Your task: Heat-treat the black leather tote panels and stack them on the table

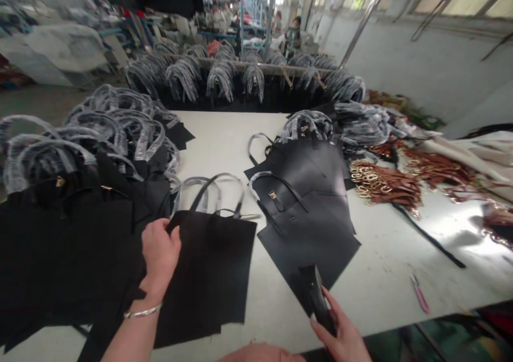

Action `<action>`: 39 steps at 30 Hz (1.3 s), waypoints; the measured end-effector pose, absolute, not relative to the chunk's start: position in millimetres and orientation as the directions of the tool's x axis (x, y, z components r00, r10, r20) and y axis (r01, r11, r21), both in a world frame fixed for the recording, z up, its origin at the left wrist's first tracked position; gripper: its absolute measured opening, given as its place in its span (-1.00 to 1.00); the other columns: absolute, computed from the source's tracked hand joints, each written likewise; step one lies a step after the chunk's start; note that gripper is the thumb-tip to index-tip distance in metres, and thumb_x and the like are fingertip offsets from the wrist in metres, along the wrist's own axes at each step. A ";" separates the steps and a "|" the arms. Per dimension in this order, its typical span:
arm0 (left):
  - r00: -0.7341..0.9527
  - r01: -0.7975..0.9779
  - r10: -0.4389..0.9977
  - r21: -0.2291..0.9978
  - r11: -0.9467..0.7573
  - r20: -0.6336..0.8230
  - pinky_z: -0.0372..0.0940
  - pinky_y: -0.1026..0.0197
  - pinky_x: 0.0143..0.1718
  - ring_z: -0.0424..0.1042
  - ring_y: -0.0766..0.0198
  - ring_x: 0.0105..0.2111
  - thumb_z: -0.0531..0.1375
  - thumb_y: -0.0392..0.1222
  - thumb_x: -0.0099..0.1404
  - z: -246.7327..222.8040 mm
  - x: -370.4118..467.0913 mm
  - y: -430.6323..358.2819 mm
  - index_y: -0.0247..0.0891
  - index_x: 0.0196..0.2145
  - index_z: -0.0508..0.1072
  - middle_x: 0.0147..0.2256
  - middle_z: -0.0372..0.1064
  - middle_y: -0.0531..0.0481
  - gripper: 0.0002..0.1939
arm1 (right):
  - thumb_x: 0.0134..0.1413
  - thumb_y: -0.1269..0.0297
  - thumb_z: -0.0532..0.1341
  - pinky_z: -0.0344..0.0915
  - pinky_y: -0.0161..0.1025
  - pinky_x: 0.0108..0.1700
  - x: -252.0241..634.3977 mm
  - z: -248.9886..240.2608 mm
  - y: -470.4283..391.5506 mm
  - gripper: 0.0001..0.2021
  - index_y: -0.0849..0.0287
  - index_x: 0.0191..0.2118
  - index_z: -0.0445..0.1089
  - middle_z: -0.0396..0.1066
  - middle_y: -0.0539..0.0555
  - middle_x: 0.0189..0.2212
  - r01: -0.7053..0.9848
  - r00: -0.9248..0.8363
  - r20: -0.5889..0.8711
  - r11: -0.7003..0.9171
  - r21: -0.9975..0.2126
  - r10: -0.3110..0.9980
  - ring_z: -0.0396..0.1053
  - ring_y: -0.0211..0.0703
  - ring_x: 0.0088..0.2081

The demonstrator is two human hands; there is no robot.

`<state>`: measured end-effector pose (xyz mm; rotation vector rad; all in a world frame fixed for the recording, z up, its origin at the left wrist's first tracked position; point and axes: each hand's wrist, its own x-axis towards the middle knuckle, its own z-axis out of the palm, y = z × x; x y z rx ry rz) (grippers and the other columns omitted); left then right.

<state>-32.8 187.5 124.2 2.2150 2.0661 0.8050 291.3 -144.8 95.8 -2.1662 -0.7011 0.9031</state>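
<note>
Left hand (160, 251) pinching top edge of black panel (208, 274) on surface (385, 276); right hand (340, 335) clenched round black tool (316, 298). Best kept flat, edges square.

Black bag (208, 266) on a white bench (224, 138) — more black bags (308, 191) beside it, handles (120, 122) wrapped in clear, silvery film. Brown straps (385, 186) with gold buckles at the right — pink snips (420, 293) near the edge. Silver bangle (142, 312) on the wrist.
</note>
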 end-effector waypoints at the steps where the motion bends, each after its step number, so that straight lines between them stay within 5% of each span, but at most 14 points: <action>1: 0.001 0.929 0.912 0.338 -0.152 0.409 0.27 -0.13 -0.02 0.33 -0.10 -0.07 0.14 -0.14 0.30 119.3 -30.4 187.1 -0.37 -0.08 0.33 -0.15 0.34 -0.25 -0.70 | -0.15 -0.03 0.31 0.48 -0.12 -0.15 292.8 94.3 -145.9 -0.19 0.20 0.25 0.21 0.60 0.13 -0.26 0.204 0.599 -0.416 -0.632 -0.747 0.685 0.56 0.15 -0.17; 4: 0.182 0.821 0.900 0.443 -0.361 0.396 0.26 -0.11 0.07 0.32 -0.04 0.01 0.10 -0.21 0.33 96.2 19.3 164.4 -0.33 -0.07 0.33 -0.07 0.33 -0.24 -0.76 | -0.08 -0.02 0.29 0.44 -0.12 -0.05 297.5 92.4 -146.0 -0.20 0.22 0.27 0.13 0.59 0.20 -0.18 0.169 0.578 -0.455 -0.645 -0.745 0.677 0.53 0.15 -0.07; 6: 0.448 0.660 0.848 0.536 -0.527 0.283 0.29 0.00 0.10 0.37 0.09 0.02 0.05 -0.30 0.35 74.5 71.1 136.0 -0.25 -0.10 0.38 -0.05 0.39 -0.15 -0.80 | -0.04 -0.05 0.27 0.41 -0.13 0.01 300.1 93.4 -141.8 -0.20 0.22 0.27 0.09 0.56 0.24 -0.09 0.151 0.577 -0.462 -0.644 -0.750 0.674 0.50 0.13 -0.01; 9: 0.775 0.441 0.615 0.575 -0.689 0.142 0.19 0.06 0.23 0.20 0.15 0.24 0.13 -0.29 0.34 39.7 137.2 88.8 -0.25 0.13 0.30 0.21 0.25 -0.15 -0.60 | -0.02 -0.09 0.25 0.41 -0.13 0.02 302.9 100.2 -126.3 -0.20 0.22 0.28 0.10 0.54 0.22 -0.06 0.152 0.572 -0.458 -0.636 -0.756 0.681 0.49 0.11 0.01; 12: 0.898 0.316 0.433 0.570 -0.759 0.078 0.01 -0.05 0.33 -0.06 0.04 0.36 0.20 -0.05 0.33 15.6 164.4 51.1 -0.31 0.27 0.16 0.34 0.01 -0.22 -0.37 | 0.02 -0.07 0.21 0.47 -0.12 -0.19 305.3 113.3 -99.0 -0.23 0.23 0.29 0.11 0.57 0.12 -0.27 0.169 0.500 -0.507 -0.653 -0.738 0.702 0.54 0.06 -0.23; 16: 0.936 0.262 0.349 0.578 -0.773 0.041 -0.13 -0.07 0.37 -0.17 0.05 0.38 0.07 0.10 0.41 9.8 156.4 22.3 -0.28 0.32 0.09 0.34 0.00 -0.19 -0.34 | 0.07 -0.02 0.19 0.35 -0.22 -0.50 311.4 127.2 -56.6 -0.26 0.19 0.32 0.10 0.37 -0.10 -0.64 0.151 0.375 -0.606 -0.692 -0.706 0.701 0.41 -0.09 -0.56; 24: 0.957 0.216 0.287 0.578 -0.787 0.033 -0.12 -0.07 0.36 -0.04 0.02 0.34 0.04 0.10 0.42 15.5 142.3 8.7 -0.31 0.28 0.18 0.29 0.11 -0.24 -0.39 | 0.03 0.01 0.24 0.27 -0.31 -0.63 327.0 114.9 -13.0 -0.39 0.19 0.17 0.29 0.34 -0.11 -0.57 0.079 0.175 -0.678 -0.696 -0.713 0.714 0.34 -0.22 -0.63; 30: 0.958 0.200 0.277 0.530 -0.824 0.069 -0.18 -0.04 0.37 0.00 -0.01 0.33 -0.02 0.10 0.45 9.6 143.4 8.6 -0.38 0.27 0.17 0.28 0.12 -0.26 -0.39 | 0.04 0.00 0.23 0.26 -0.33 -0.58 321.4 114.9 10.9 -0.45 0.18 0.12 0.35 0.37 -0.09 -0.56 0.073 0.185 -0.667 -0.687 -0.723 0.722 0.34 -0.24 -0.60; 39: 0.958 0.185 0.280 0.600 -0.778 0.068 0.01 0.06 0.31 0.23 0.07 0.21 0.12 0.01 0.40 2.1 144.2 0.9 -0.32 0.09 0.34 0.10 0.38 -0.16 -0.57 | 0.06 0.04 0.24 0.42 -0.15 -0.38 301.4 127.9 -1.6 -0.37 0.17 0.24 0.31 0.54 0.03 -0.48 0.279 0.121 -0.675 -0.677 -0.681 0.728 0.48 -0.05 -0.46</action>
